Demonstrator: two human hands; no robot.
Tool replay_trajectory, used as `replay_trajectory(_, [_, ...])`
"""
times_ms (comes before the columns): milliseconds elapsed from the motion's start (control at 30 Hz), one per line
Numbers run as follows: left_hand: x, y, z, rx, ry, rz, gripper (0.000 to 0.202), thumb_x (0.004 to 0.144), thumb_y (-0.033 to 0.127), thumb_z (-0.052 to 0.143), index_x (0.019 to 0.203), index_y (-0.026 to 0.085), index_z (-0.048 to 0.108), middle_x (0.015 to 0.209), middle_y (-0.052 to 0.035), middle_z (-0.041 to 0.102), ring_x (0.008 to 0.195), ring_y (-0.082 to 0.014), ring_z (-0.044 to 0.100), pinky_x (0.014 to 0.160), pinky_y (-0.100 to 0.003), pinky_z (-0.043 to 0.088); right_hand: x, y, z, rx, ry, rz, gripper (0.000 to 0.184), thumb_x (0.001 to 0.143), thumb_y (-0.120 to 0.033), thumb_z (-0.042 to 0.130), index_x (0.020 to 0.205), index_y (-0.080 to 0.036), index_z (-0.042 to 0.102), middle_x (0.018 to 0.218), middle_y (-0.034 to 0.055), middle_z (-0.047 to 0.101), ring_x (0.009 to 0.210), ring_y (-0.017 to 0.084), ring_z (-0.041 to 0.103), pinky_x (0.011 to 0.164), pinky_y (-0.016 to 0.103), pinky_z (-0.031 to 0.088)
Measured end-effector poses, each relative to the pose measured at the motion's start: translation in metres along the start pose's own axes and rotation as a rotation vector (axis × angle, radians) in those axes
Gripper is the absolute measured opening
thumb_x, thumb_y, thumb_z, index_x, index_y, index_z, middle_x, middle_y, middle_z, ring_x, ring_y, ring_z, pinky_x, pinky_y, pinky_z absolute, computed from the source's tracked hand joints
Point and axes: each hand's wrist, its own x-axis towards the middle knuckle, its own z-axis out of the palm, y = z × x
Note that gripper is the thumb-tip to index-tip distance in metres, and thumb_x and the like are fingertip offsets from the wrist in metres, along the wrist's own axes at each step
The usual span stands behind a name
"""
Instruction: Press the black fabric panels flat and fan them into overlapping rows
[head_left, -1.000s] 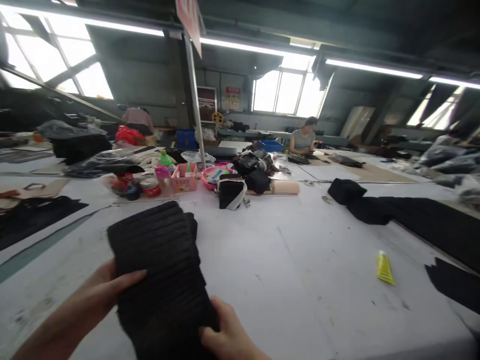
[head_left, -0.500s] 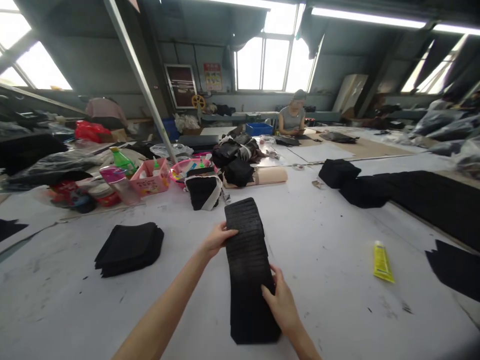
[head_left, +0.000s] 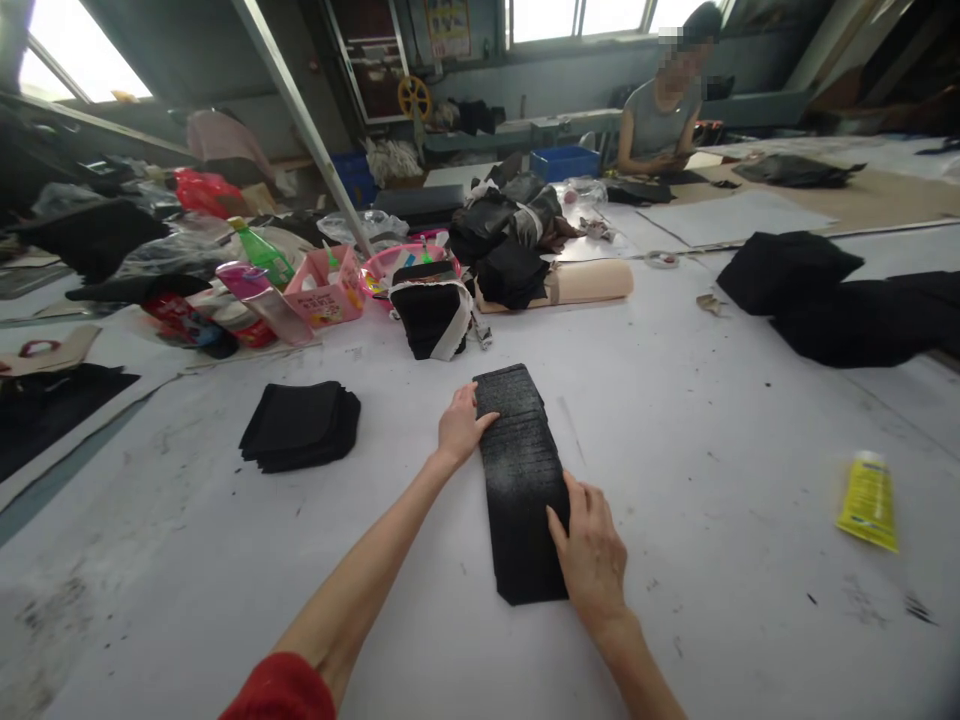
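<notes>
A fanned-out row of overlapping black fabric pieces [head_left: 525, 480] lies on the white tabletop in front of me, its layered edges showing as cross ridges near the far end. My left hand [head_left: 461, 425] grips its left edge towards the far end, thumb on top. On the right edge, lower down, my right hand [head_left: 596, 545] holds the pieces with the thumb over them and the fingers along the side. To the left sits a separate stack of black pieces [head_left: 296, 425], touched by neither hand. A yellow tube [head_left: 868, 500] rests to the right.
Beyond the hands stand a strap-wrapped black bundle [head_left: 427, 315], a pink basket [head_left: 409, 255], a pink box [head_left: 326, 290] and a beige roll [head_left: 592, 283]. Black fabric heaps [head_left: 795, 275] lie at the right. A metal pole [head_left: 300, 125] slants up. Another person [head_left: 660, 120] sits across the table.
My view has tipped down and turned left, so the table's things appear higher and further right. Both hands keep hold of the fanned black pieces. My red left sleeve has come into view.
</notes>
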Motion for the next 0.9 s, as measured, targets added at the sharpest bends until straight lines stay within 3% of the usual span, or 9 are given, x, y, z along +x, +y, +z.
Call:
replay_trajectory(133, [-0.004, -0.009, -0.011, -0.013, -0.006, -0.045, 0.041, 0.076, 0.034, 0.074, 0.107, 0.012, 0.058, 0.091, -0.0069, 0.062, 0.066, -0.0153, 0.063, 0.059, -0.028, 0.054, -0.006, 0.001, -0.013, 0.026, 0.092, -0.140, 0.030, 0.097, -0.029, 0.045, 0.124, -0.019, 0.055, 0.116, 0.0143, 0.060, 0.104, 0.028, 0.057, 0.088, 0.045, 0.048])
replay_trajectory(233, [-0.022, -0.017, -0.028, -0.007, 0.008, -0.036, 0.036, 0.079, 0.034, 0.070, 0.104, 0.012, 0.059, 0.089, -0.0068, 0.062, 0.063, -0.0142, 0.061, 0.054, -0.026, 0.052, -0.024, 0.002, -0.029, 0.133, -0.034, -0.316, 0.027, 0.095, -0.028, 0.053, 0.120, -0.020, 0.058, 0.114, 0.0112, 0.063, 0.108, 0.026, 0.058, 0.092, 0.043, 0.048])
replay_trajectory(367, [-0.079, -0.027, -0.051, 0.029, -0.026, 0.024, 0.022, 0.080, 0.033, 0.067, 0.095, 0.016, 0.066, 0.083, -0.0044, 0.064, 0.068, -0.0163, 0.061, 0.063, -0.027, 0.051, -0.053, 0.005, -0.037, 0.181, -0.257, -0.516, 0.029, 0.091, -0.029, 0.060, 0.119, -0.023, 0.061, 0.121, 0.0084, 0.063, 0.117, 0.027, 0.057, 0.099, 0.047, 0.049])
replay_trajectory(467, [-0.130, -0.033, -0.061, 0.092, -0.096, 0.128, 0.015, 0.086, 0.032, 0.060, 0.090, 0.020, 0.068, 0.087, -0.0045, 0.065, 0.079, -0.0184, 0.061, 0.072, -0.028, 0.049, -0.064, 0.008, -0.031, 0.186, -0.231, -0.506, 0.024, 0.094, -0.021, 0.054, 0.116, -0.023, 0.063, 0.119, 0.0068, 0.064, 0.120, 0.025, 0.056, 0.104, 0.048, 0.047])
replay_trajectory(600, [-0.183, -0.041, -0.066, 0.179, -0.151, 0.242, 0.017, 0.093, 0.030, 0.051, 0.093, 0.023, 0.066, 0.091, -0.0053, 0.063, 0.080, -0.0186, 0.060, 0.070, -0.028, 0.048, -0.065, 0.010, -0.026, 0.247, -0.184, -0.484, 0.022, 0.095, -0.016, 0.048, 0.105, -0.023, 0.066, 0.112, 0.0053, 0.067, 0.119, 0.023, 0.058, 0.106, 0.047, 0.045])
replay_trajectory(700, [-0.206, -0.042, -0.061, 0.225, -0.161, 0.347, 0.020, 0.094, 0.026, 0.049, 0.104, 0.025, 0.066, 0.101, -0.0069, 0.064, 0.087, -0.0198, 0.062, 0.077, -0.030, 0.050, -0.064, 0.009, -0.026, 0.353, -0.172, -0.358, 0.019, 0.096, -0.021, 0.046, 0.096, -0.021, 0.065, 0.108, 0.0066, 0.068, 0.113, 0.023, 0.061, 0.102, 0.045, 0.047])
replay_trajectory(800, [-0.218, -0.040, -0.049, 0.356, -0.187, 0.559, 0.031, 0.094, 0.020, 0.048, 0.121, 0.025, 0.060, 0.122, -0.0083, 0.060, 0.113, -0.0231, 0.057, 0.096, -0.037, 0.048, -0.062, 0.012, -0.024, 0.474, -0.089, -0.052, 0.019, 0.094, -0.034, 0.050, 0.092, -0.019, 0.061, 0.091, 0.0068, 0.068, 0.086, 0.021, 0.066, 0.080, 0.036, 0.055])
replay_trajectory(900, [-0.221, -0.040, -0.032, 0.572, -0.220, 0.734, 0.035, 0.092, 0.017, 0.053, 0.126, 0.021, 0.056, 0.132, -0.0090, 0.057, 0.124, -0.0263, 0.051, 0.104, -0.044, 0.045, -0.055, 0.023, -0.026, 0.669, -0.028, 0.242, 0.027, 0.088, -0.044, 0.055, 0.086, -0.017, 0.058, 0.071, 0.0004, 0.060, 0.064, 0.015, 0.058, 0.062, 0.028, 0.052])
